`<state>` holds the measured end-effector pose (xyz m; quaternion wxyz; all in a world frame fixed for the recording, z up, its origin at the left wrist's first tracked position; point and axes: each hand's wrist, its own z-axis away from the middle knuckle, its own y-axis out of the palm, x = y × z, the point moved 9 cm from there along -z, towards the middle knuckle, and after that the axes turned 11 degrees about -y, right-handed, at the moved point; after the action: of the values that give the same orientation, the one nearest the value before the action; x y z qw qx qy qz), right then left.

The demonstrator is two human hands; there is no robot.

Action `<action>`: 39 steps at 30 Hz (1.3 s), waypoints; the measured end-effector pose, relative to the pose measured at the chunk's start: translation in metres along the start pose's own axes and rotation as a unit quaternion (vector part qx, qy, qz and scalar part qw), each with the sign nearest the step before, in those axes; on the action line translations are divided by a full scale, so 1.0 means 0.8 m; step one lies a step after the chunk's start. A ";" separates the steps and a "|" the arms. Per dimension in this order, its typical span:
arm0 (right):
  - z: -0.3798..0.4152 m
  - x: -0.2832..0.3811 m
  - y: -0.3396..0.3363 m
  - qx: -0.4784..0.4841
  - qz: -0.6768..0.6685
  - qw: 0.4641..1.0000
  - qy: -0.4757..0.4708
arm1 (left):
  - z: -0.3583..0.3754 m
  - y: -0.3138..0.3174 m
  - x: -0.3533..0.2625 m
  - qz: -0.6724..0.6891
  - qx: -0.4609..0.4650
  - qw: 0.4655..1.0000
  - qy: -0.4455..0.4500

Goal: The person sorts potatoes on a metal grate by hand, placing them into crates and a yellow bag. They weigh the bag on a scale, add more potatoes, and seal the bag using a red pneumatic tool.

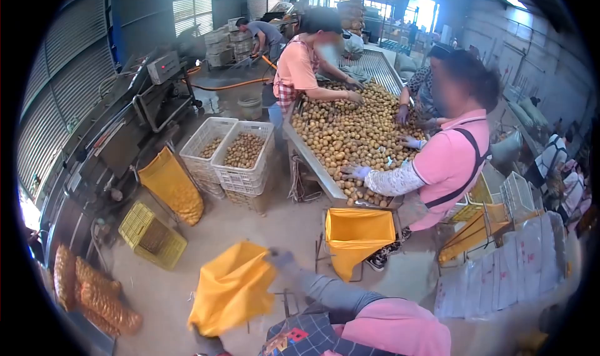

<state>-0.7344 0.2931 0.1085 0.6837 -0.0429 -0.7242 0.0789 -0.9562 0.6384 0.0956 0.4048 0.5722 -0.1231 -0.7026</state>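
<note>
My right hand (280,259) clutches a limp orange fabric sack (232,286), likely light, best edge-held; my left hand (207,341)'s grip is unclear.

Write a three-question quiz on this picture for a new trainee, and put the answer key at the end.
1. Multiple choice. What are the camera wearer's left hand and right hand holding?
A) a hose
B) an orange sack
C) a white crate

2. True or false. Potatoes are spread over the metal table where people are working.

3. Count. How many stacks of white crates stand side by side just left of that table in the picture, nearest to it?

Key:
1. B, an orange sack.
2. True.
3. Two.
</note>
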 end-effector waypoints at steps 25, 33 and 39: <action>-0.043 0.220 0.010 0.366 0.494 0.745 -0.257 | -0.040 0.038 0.035 -0.672 -0.176 0.702 0.157; -0.065 0.167 -0.021 0.339 0.483 0.752 -0.293 | -0.039 -0.053 0.073 -0.632 -0.293 0.701 0.152; -0.050 0.001 -0.113 0.566 0.595 0.568 -0.061 | 0.008 -0.193 0.129 -0.362 -0.407 0.813 -0.206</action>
<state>-0.6902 0.2068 0.1273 0.3215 -0.0632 -0.3823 0.8640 -1.0300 0.6622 -0.0729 0.2822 0.2002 0.3092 -0.8858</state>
